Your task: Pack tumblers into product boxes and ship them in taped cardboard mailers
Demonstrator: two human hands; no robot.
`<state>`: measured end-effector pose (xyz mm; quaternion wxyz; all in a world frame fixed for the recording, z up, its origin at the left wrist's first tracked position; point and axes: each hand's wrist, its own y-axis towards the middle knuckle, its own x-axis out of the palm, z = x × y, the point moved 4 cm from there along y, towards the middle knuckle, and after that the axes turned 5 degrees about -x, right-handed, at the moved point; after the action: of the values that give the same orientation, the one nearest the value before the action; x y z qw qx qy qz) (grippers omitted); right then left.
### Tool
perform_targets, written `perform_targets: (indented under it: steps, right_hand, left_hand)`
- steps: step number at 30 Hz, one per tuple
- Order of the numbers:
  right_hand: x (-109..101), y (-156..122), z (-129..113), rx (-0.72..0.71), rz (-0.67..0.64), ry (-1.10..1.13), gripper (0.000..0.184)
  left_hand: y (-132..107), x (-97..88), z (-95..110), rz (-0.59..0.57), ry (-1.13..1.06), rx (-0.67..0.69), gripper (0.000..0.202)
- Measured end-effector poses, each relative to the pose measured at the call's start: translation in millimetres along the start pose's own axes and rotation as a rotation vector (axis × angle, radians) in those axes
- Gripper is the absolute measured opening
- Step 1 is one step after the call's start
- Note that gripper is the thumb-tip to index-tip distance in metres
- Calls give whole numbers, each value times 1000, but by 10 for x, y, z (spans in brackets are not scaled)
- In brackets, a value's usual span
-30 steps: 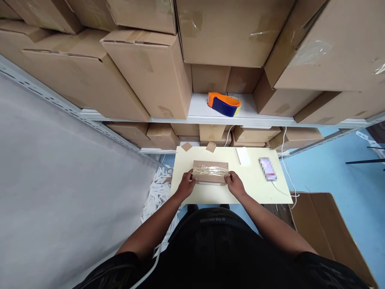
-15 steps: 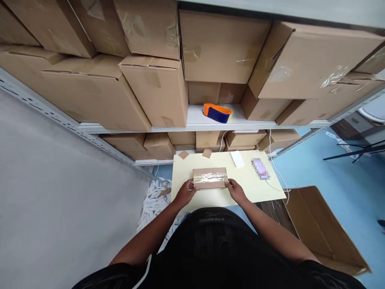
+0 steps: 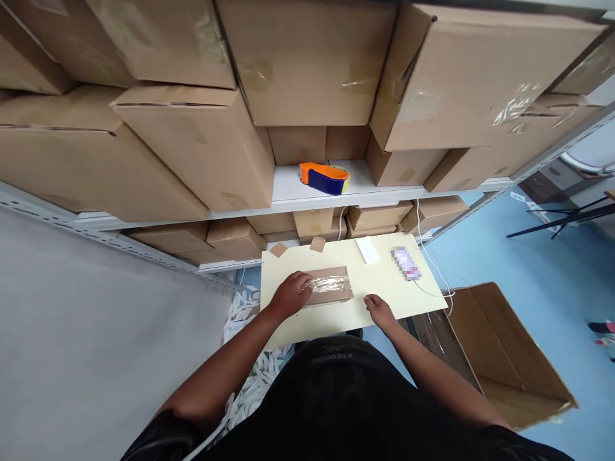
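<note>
The person's left hand (image 3: pixel 293 292) closes over the left end of a long brown cardboard box banded with shiny clear tape (image 3: pixel 330 286), seemingly to steady it where it lies, a little left of the middle of the pale yellow rectangular bench (image 3: pixel 331 319). The right hand (image 3: pixel 378 308) is apart from the box, towards the front edge, fingers curled in, and I cannot tell whether they hold anything. A flat white rectangular piece (image 3: pixel 368 250) sits by the back edge, perhaps to leave room around the box.
</note>
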<state>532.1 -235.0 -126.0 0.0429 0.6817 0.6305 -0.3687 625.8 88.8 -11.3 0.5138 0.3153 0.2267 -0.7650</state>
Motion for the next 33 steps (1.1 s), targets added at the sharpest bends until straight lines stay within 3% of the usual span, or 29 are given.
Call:
perform_targets:
  steps: [3, 6, 8, 12, 16, 22, 33]
  right_hand:
    - [-92, 135, 197, 8, -31, 22, 42]
    - [-185, 255, 393, 11, -74, 61, 38]
    - [-263, 318, 510, 25, -107, 86, 36]
    - [-479, 420, 645, 40, -138, 98, 33]
    - [-693, 505, 681, 49, -136, 105, 33]
    - [-844, 556, 738, 59, -161, 174, 33]
    - [-870, 668, 835, 84, -182, 172, 34]
  left_hand:
    - [491, 214, 468, -178, 104, 94, 27]
    - [1009, 676, 825, -361, 185, 122, 25]
    - [1348, 1044, 969, -424, 230, 92, 27]
    - [1940, 1742, 1067, -496, 354, 18, 28]
    - [2349, 2201, 999, -500, 425, -30, 27]
    - [2582, 2476, 787, -494, 459, -48, 30]
    - [2612, 2550, 744, -537, 483, -45, 25]
